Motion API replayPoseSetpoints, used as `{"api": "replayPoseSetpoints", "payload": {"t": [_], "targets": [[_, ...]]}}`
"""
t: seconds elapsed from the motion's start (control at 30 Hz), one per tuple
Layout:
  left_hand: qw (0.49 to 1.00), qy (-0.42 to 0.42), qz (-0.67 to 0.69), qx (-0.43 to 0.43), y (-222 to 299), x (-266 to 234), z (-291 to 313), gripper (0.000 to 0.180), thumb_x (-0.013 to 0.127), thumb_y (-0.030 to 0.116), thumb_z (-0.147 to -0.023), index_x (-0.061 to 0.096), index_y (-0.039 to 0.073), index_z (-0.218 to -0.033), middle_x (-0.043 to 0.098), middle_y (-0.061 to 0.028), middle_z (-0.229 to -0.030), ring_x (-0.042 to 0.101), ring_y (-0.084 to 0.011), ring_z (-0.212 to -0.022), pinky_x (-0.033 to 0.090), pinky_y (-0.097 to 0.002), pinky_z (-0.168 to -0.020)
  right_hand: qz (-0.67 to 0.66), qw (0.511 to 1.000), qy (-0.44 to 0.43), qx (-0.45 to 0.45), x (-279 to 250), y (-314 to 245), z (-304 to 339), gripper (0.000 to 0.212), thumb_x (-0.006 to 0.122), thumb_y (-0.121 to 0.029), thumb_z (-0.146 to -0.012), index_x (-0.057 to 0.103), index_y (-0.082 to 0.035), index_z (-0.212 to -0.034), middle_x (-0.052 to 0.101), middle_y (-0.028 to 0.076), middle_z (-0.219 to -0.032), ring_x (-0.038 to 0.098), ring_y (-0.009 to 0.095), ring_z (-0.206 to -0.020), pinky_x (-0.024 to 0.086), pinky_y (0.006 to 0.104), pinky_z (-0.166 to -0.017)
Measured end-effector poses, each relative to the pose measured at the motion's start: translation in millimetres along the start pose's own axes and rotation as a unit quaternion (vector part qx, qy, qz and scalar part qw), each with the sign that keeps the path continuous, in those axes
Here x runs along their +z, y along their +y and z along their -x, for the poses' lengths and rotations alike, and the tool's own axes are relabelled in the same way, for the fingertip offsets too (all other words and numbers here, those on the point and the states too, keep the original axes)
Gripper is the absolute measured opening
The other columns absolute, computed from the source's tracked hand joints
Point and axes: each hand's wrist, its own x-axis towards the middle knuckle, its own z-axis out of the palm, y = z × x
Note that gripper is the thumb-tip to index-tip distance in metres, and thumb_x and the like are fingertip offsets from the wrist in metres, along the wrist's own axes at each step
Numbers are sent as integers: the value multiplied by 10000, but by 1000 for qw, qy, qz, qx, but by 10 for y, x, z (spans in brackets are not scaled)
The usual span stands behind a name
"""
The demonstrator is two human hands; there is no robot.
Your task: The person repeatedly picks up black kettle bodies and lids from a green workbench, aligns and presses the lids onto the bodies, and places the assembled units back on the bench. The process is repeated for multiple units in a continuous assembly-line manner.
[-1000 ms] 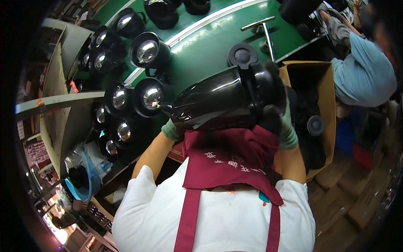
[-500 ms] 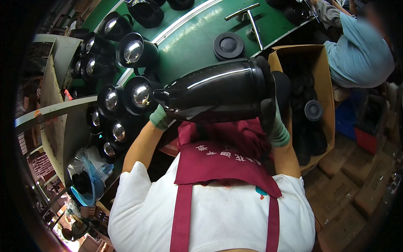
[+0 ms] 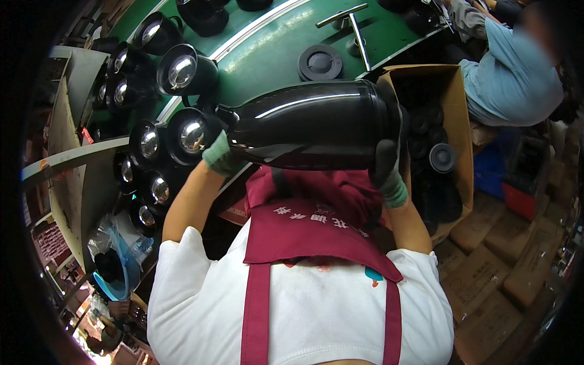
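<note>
A glossy black vacuum flask body [image 3: 310, 125] lies sideways in front of my chest, its narrow end to the left. My left hand [image 3: 220, 155], in a green-cuffed glove, is closed around the narrow end; its fingers are partly hidden beneath the flask. My right hand [image 3: 387, 167], gloved with dark fingers and a green cuff, grips the wide end, thumb on the near side. Just left of my left hand stands another black flask [image 3: 193, 135] with a shiny silver dome inside its open end. Beyond the held flask, a round black cap [image 3: 320, 62] lies on the green bench.
Several black flasks with silver domes [image 3: 159, 190] crowd the left side. A metal T-shaped fixture [image 3: 359, 39] stands on the green worktop [image 3: 261, 58]. At right, an open cardboard carton [image 3: 465, 134] holds black round caps. A person in light blue [image 3: 511, 79] sits beyond it.
The flask has turned slightly in my hands, and my right thumb sits more fully on its near side. My left hand shows more beside the narrow end. The whole view has shifted a little.
</note>
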Motion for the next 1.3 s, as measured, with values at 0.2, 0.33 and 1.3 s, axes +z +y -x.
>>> {"api": "replayPoseSetpoints", "payload": {"t": [0.2, 0.33, 1.3], "targets": [[993, 22, -105, 58, -72, -40, -122, 350, 521, 196, -1043, 578, 0, -1328, 659, -135, -1242, 659, -228, -1065, 556, -376, -951, -78, 981, -2, 179, -94, -533, -111, 676, 403, -436, -1077, 265, -13, -1585, 375, 133, -1588, 355, 213, -1458, 281, 340, -1195], [959, -8, 270, -83, -129, 230, -196, 311, 561, 106, -1013, 596, 4, -1305, 662, -121, -1237, 655, -211, -1035, 556, -346, -925, 90, 995, -33, 29, -95, -518, -240, 587, 373, -379, -1085, 354, -27, -1555, 401, 136, -1573, 378, 209, -1444, 281, 336, -1194], [892, 81, -401, 194, 720, 748, -222, 479, 761, 215, -780, 692, 5, -1205, 724, -149, -1139, 689, -262, -1056, 523, -341, -939, 108, 991, -35, 76, -168, -376, -170, 625, 405, -415, -1082, 319, -15, -1553, 480, 118, -1485, 480, 225, -1339, 379, 336, -1135]]}}
